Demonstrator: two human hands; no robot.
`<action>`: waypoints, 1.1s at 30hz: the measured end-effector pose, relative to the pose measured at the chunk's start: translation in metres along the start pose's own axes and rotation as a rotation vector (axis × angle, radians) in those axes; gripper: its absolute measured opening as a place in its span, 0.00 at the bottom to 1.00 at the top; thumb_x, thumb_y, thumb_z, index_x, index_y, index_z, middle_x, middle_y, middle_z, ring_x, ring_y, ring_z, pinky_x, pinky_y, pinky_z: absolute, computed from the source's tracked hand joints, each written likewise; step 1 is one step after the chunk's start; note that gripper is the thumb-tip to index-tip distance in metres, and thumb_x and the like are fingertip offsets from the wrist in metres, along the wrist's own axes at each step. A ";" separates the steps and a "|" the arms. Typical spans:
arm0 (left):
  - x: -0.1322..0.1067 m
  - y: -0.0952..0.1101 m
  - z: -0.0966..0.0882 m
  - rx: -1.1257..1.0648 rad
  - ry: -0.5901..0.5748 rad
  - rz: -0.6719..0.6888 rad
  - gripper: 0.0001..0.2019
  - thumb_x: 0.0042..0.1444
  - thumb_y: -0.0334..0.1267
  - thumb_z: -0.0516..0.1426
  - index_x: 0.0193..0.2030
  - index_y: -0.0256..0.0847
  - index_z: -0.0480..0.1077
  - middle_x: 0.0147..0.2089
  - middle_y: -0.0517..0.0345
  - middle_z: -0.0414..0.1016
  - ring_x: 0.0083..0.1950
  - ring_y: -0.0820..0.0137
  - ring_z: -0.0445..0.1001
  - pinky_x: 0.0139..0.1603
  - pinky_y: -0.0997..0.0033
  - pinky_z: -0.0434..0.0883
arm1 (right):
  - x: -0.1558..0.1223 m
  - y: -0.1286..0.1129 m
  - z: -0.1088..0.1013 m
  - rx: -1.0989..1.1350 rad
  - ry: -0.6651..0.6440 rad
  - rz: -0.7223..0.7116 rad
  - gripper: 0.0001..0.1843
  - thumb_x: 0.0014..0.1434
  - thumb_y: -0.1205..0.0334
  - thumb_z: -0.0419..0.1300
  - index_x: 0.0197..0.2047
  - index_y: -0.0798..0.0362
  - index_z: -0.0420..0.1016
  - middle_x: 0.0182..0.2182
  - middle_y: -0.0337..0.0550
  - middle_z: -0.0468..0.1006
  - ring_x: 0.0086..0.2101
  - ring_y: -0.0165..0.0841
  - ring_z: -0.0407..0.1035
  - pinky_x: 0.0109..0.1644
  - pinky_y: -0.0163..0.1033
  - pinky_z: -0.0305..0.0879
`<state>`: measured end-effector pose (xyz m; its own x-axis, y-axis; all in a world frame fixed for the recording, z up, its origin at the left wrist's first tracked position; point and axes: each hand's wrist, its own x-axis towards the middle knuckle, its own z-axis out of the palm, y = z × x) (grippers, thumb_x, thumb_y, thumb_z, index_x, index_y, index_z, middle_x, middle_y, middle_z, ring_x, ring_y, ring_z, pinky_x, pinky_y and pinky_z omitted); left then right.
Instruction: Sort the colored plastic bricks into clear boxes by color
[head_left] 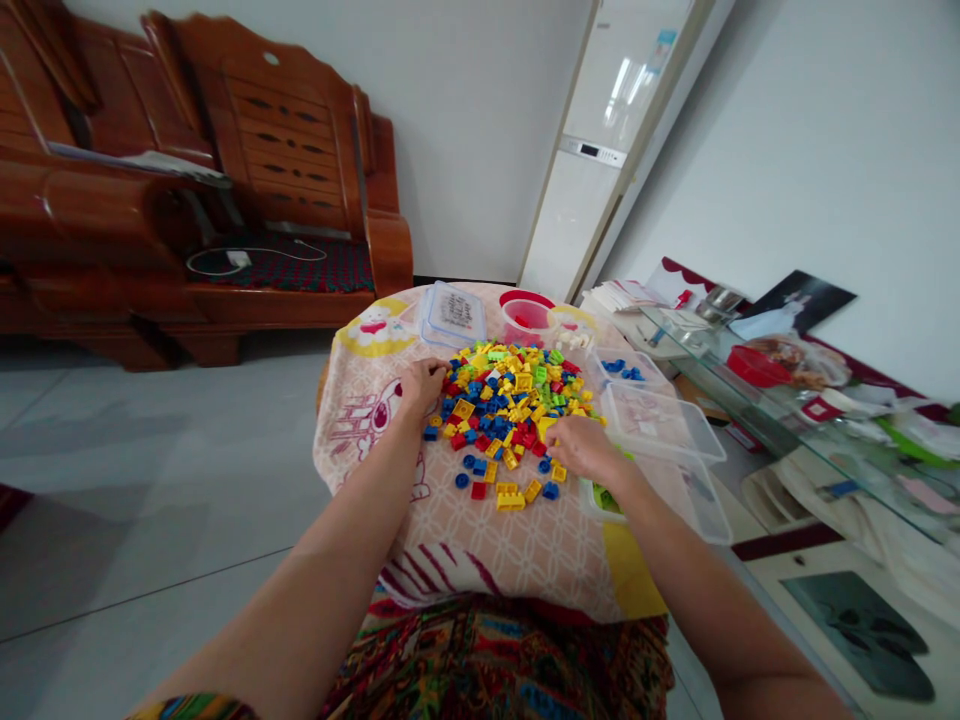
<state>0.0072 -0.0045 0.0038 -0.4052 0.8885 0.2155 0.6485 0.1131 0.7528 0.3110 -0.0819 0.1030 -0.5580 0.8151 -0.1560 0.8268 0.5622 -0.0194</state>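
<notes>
- Several loose bricks (511, 501): near side and left of my right hand (581, 448).
- Right grip: at the brick pile (491, 405), which lies left; I can't tell if clamped.
- Left hand (425, 385): farther, pile to its right; grip unclear.

The toy bricks (495, 405) looked to be hard, smooth plastic, and the open tub (667, 420) was thin, clear plastic. The tablecloth (517, 545) was matt, patterned cloth. I saw glossy varnished wood on the armchair (300, 120), a mirror-like sheen on the tall cabinet (566, 225), smooth glass on the shelf (836, 435) and softly shining floor tiles (187, 480).
</notes>
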 end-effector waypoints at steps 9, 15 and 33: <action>0.001 -0.001 0.002 -0.014 0.011 -0.007 0.17 0.58 0.35 0.54 0.47 0.41 0.83 0.46 0.55 0.84 0.46 0.64 0.79 0.51 0.71 0.71 | 0.006 -0.013 0.011 -0.308 -0.088 0.069 0.14 0.63 0.65 0.56 0.45 0.57 0.82 0.43 0.60 0.83 0.47 0.47 0.78 0.43 0.40 0.69; 0.000 -0.001 0.000 -0.020 -0.001 0.001 0.18 0.57 0.36 0.53 0.47 0.41 0.82 0.47 0.54 0.84 0.46 0.64 0.79 0.50 0.70 0.71 | 0.003 -0.007 0.008 -0.273 -0.071 0.076 0.14 0.60 0.65 0.56 0.43 0.57 0.83 0.41 0.60 0.84 0.46 0.46 0.78 0.41 0.39 0.67; 0.002 -0.001 0.002 -0.033 0.009 0.000 0.17 0.57 0.35 0.54 0.46 0.40 0.82 0.46 0.54 0.84 0.47 0.64 0.80 0.50 0.71 0.72 | 0.043 0.110 -0.017 0.922 0.739 0.720 0.22 0.54 0.64 0.59 0.51 0.66 0.76 0.23 0.43 0.78 0.25 0.36 0.75 0.27 0.37 0.72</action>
<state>0.0067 -0.0025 0.0022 -0.4110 0.8844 0.2213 0.6268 0.0979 0.7730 0.3764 0.0172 0.1105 0.3398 0.9303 0.1383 0.5323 -0.0690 -0.8438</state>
